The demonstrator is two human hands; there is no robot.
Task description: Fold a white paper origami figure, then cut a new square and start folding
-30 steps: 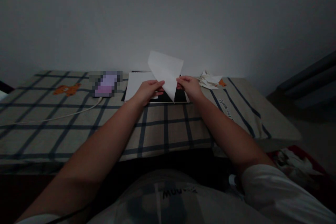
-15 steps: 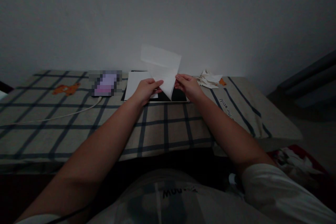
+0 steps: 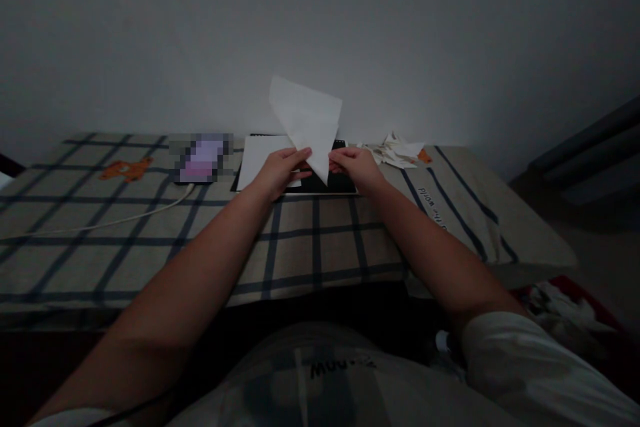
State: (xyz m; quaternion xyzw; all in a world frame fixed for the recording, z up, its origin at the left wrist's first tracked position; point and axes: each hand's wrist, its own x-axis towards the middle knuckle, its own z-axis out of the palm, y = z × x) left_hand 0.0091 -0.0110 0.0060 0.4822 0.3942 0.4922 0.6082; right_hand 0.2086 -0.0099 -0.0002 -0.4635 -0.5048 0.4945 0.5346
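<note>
A white sheet of paper [image 3: 311, 117], folded and narrowing to a point at its lower end, is held up between both hands. My left hand [image 3: 284, 170] is closed, pinching the sheet's left edge between thumb and fingers. On the other side, my right hand [image 3: 356, 167] pinches its right edge low down. Beneath them lies a dark notebook [image 3: 343, 181] with holes along its top edge. More white paper [image 3: 257, 163] rests on the notebook's left part, partly covered by my left hand.
Torn white paper scraps [image 3: 397, 152] lie in a heap to the right on the checked tablecloth [image 3: 215, 233]. At left are a blurred-out phone [image 3: 203, 160] with a white cable [image 3: 150, 213] and an orange cloth print [image 3: 126, 169]. A red bin [image 3: 565, 287] holding crumpled paper stands lower right.
The upper part of the sheet has tilted and narrowed, and its flap now lies flatter toward the point. My right hand has shifted slightly left and down along the edge.
</note>
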